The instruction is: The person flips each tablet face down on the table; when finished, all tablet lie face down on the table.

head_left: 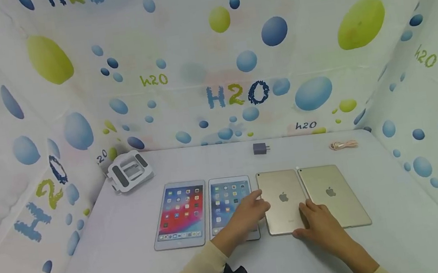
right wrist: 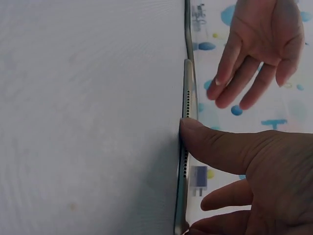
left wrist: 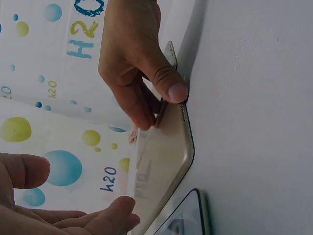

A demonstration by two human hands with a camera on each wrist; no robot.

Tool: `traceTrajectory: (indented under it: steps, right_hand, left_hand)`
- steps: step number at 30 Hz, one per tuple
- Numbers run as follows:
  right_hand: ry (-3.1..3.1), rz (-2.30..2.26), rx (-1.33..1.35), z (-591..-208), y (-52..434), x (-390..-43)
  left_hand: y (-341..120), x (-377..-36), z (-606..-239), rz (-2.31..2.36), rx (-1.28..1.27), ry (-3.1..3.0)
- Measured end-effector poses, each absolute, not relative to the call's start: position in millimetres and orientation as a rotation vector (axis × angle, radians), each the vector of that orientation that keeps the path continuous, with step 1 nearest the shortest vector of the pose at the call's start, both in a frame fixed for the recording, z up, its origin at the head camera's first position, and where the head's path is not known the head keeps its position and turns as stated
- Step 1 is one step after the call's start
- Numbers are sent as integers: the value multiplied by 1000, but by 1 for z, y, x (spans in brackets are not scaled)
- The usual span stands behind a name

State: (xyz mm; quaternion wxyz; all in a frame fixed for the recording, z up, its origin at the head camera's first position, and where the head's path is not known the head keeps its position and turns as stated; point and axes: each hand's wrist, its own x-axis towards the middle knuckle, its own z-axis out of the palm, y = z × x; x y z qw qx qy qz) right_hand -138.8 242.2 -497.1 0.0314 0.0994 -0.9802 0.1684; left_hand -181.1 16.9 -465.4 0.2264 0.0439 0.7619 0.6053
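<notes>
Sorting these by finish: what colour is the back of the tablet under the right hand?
Gold, with a grey logo; the tablet shows best in the head view.

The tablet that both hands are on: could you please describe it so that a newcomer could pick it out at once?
On the white table, four tablets lie in a row. Counting from the left, it is the third, a gold tablet lying face down with a logo. Unlike its face-down twin, the right hand holds its near edge and the left hand reaches its left edge.
</notes>
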Motion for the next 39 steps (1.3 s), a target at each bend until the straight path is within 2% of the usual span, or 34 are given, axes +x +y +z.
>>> traceTrajectory:
  steps: [3, 6, 10, 15, 19, 39]
  right_hand:
    - [-3010, 514, 281, -494, 240, -137]
    - [-2975, 697, 253, -489, 235, -133]
    - [-2911, 1282, 169, -479, 222, -132]
    - [-2704, 2030, 81, -470, 196, -140]
    - [-2554, 2373, 94, -470, 181, -147]
    - [-2325, 2719, -10, -477, 160, -164]
  left_hand:
    - [3, -184, -462, 1715, 151, 2108]
    - [-15, -187, -458, 1743, 172, 2106]
    - [-44, -191, -455, 1793, 149, 2143]
    - [-73, -194, -452, 1797, -17, 2310]
    - [-85, -193, -459, 1768, -111, 2352]
    - [-96, -189, -467, 1701, 6, 2239]
